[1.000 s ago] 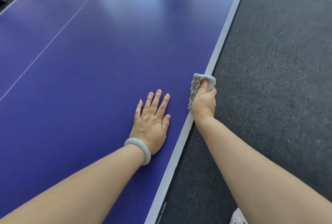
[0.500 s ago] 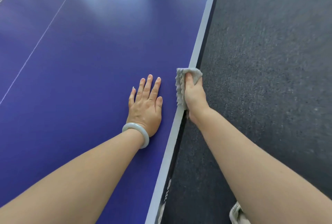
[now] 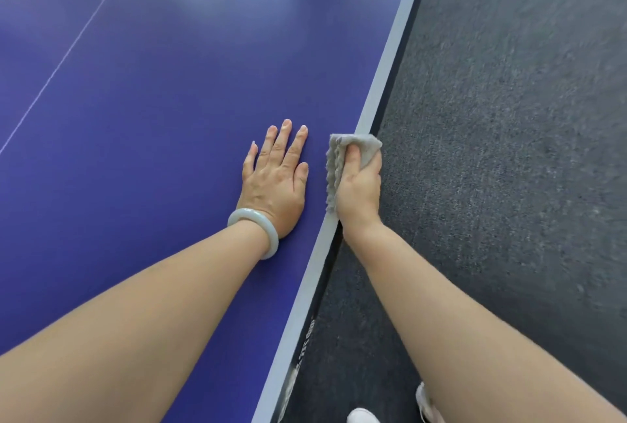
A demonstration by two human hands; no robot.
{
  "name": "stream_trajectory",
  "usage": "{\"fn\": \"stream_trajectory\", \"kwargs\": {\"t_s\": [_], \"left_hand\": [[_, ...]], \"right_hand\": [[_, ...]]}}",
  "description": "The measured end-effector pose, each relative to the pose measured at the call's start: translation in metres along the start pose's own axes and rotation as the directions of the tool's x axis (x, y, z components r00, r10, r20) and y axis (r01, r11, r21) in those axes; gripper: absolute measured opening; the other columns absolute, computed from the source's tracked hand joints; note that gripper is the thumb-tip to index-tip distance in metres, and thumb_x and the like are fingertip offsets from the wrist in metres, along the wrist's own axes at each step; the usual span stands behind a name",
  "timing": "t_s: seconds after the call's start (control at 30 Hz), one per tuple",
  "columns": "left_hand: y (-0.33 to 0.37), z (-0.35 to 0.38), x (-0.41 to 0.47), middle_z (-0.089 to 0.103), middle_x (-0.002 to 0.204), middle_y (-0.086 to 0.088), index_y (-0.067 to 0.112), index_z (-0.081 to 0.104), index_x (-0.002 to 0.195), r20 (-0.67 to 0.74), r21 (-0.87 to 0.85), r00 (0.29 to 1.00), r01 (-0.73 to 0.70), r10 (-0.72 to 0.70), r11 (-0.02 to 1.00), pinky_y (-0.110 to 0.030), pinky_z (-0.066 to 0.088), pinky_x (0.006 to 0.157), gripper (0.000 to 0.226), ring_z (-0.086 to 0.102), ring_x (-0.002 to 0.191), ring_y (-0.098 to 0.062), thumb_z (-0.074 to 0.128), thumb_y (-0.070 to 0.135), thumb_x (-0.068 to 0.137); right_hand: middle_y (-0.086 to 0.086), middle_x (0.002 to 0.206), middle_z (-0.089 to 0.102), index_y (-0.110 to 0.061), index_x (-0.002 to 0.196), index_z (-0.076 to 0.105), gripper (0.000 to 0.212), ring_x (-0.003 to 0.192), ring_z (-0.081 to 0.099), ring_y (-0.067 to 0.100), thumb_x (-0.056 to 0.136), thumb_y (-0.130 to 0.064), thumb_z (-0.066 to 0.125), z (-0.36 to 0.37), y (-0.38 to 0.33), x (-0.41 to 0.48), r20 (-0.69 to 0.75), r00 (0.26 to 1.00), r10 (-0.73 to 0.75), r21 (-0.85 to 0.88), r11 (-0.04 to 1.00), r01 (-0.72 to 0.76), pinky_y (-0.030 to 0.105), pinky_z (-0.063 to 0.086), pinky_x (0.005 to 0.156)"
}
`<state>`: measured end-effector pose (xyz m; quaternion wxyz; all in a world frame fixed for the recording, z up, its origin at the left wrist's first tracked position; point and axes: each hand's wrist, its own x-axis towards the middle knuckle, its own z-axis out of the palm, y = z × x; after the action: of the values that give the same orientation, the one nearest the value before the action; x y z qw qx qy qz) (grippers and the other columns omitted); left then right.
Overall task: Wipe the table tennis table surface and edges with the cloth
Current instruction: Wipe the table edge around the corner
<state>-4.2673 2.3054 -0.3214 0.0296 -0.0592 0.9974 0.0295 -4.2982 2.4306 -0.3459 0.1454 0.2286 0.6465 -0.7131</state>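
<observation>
The blue table tennis table (image 3: 163, 110) fills the left of the view, with its pale side edge (image 3: 390, 59) running diagonally from top right to bottom middle. My right hand (image 3: 359, 190) grips a folded grey cloth (image 3: 339, 159) wrapped over that edge, thumb on top of the cloth and fingers hidden down the side. My left hand (image 3: 276, 178) rests flat on the blue surface just left of the cloth, fingers straight, with a pale bangle (image 3: 254, 231) on the wrist.
Dark grey carpet (image 3: 509, 151) covers the floor to the right of the table. A thin white centre line (image 3: 68, 56) crosses the table at the left. White shoes (image 3: 363, 416) show at the bottom edge beside the table's side.
My right hand with the cloth has slid along the edge toward me. The left hand has come back with it, staying flat on the surface. The view has tilted down.
</observation>
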Motion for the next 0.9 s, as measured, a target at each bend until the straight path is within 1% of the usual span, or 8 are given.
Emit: {"fn": "stream_trajectory", "kwargs": {"t_s": [0.13, 0.23, 0.37, 0.53, 0.6, 0.67, 0.73, 0.9], "left_hand": [[0.000, 0.000, 0.000, -0.002, 0.165, 0.009, 0.032, 0.004, 0.158, 0.007, 0.004, 1.000, 0.003, -0.003, 1.000, -0.038, -0.004, 0.123, 0.055, -0.006, 0.152, -0.011, 0.017, 0.035, 0.104], [0.000, 0.002, 0.000, -0.002, 0.166, 0.008, 0.032, 0.004, 0.158, 0.001, 0.019, 1.000, -0.001, 0.001, 1.000, -0.038, -0.003, 0.123, 0.055, -0.006, 0.152, -0.011, 0.015, 0.035, 0.103], [0.001, 0.001, -0.001, -0.002, 0.166, 0.009, 0.032, 0.003, 0.158, 0.009, 0.005, 1.000, -0.001, 0.001, 1.000, -0.038, -0.004, 0.123, 0.055, -0.006, 0.152, -0.011, 0.016, 0.036, 0.104], [0.009, -0.009, -0.004, -0.003, 0.166, 0.004, 0.027, 0.004, 0.158, 0.068, -0.061, 0.997, 0.029, -0.025, 0.998, -0.039, -0.007, 0.123, 0.053, -0.007, 0.152, -0.015, 0.020, 0.032, 0.107], [0.010, -0.016, -0.020, -0.001, 0.166, 0.002, 0.025, 0.007, 0.158, 0.095, -0.116, 0.995, 0.028, -0.017, 0.993, -0.039, -0.006, 0.122, 0.053, -0.006, 0.152, -0.016, 0.023, 0.031, 0.107], [0.005, -0.018, -0.053, -0.005, 0.166, 0.003, 0.027, 0.003, 0.158, 0.126, -0.040, 0.992, 0.001, 0.004, 0.999, -0.042, -0.005, 0.123, 0.055, -0.009, 0.152, -0.015, 0.022, 0.034, 0.107], [-0.011, -0.018, -0.095, -0.010, 0.165, 0.005, 0.030, -0.003, 0.157, 0.148, 0.035, 0.989, 0.018, -0.023, 0.999, -0.044, -0.005, 0.122, 0.057, -0.012, 0.152, -0.015, 0.020, 0.037, 0.106], [-0.041, -0.013, -0.159, -0.034, 0.158, 0.011, 0.041, -0.033, 0.143, 0.286, 0.069, 0.947, 0.135, -0.149, 0.988, -0.046, -0.014, 0.120, 0.061, -0.033, 0.144, -0.014, 0.010, 0.049, 0.101]], "right_hand": [[0.016, 0.135, 0.050, -0.026, 0.156, 0.027, 0.064, 0.129, 0.046, 0.031, 0.100, -0.055, 0.040, 0.005, 0.030, -0.059, -0.055, 0.998, -0.009, -0.035, 0.999, 0.007, 0.035, 0.036, 0.109], [0.005, 0.129, 0.045, -0.027, 0.159, 0.020, 0.072, 0.133, 0.041, 0.028, 0.096, -0.057, 0.039, 0.004, 0.054, -0.101, -0.037, 0.999, 0.012, -0.036, 0.999, -0.013, 0.025, 0.029, 0.104], [0.012, 0.136, 0.044, -0.018, 0.159, 0.019, 0.066, 0.133, 0.040, 0.029, 0.102, -0.045, 0.041, 0.000, 0.056, -0.095, -0.007, 1.000, 0.001, -0.095, 0.995, -0.001, 0.025, 0.029, 0.104], [-0.002, 0.122, 0.040, -0.017, 0.158, 0.021, 0.065, 0.131, 0.042, 0.025, 0.102, -0.046, 0.039, -0.002, 0.059, -0.095, 0.001, 0.998, -0.063, -0.130, 0.990, 0.063, 0.012, 0.025, 0.091], [0.006, 0.132, 0.047, -0.015, 0.157, 0.024, 0.064, 0.132, 0.044, 0.026, 0.103, -0.044, 0.040, -0.003, 0.061, -0.090, -0.007, 0.997, -0.083, -0.140, 0.987, 0.081, 0.016, 0.030, 0.096], [0.013, 0.139, 0.049, -0.014, 0.156, 0.027, 0.062, 0.131, 0.046, 0.028, 0.103, -0.045, 0.040, -0.003, 0.060, -0.091, 0.001, 0.996, -0.087, -0.156, 0.984, 0.086, 0.027, 0.036, 0.102], [0.013, 0.138, 0.051, -0.015, 0.154, 0.030, 0.060, 0.129, 0.049, 0.027, 0.103, -0.046, 0.039, -0.003, 0.058, -0.093, 0.004, 0.995, -0.101, -0.161, 0.982, 0.100, 0.029, 0.038, 0.100], [0.015, 0.138, 0.052, -0.019, 0.154, 0.028, 0.059, 0.127, 0.051, 0.031, 0.104, -0.049, 0.035, -0.003, 0.056, -0.094, 0.001, 0.997, -0.074, -0.192, 0.979, 0.073, 0.030, 0.038, 0.094]]}}
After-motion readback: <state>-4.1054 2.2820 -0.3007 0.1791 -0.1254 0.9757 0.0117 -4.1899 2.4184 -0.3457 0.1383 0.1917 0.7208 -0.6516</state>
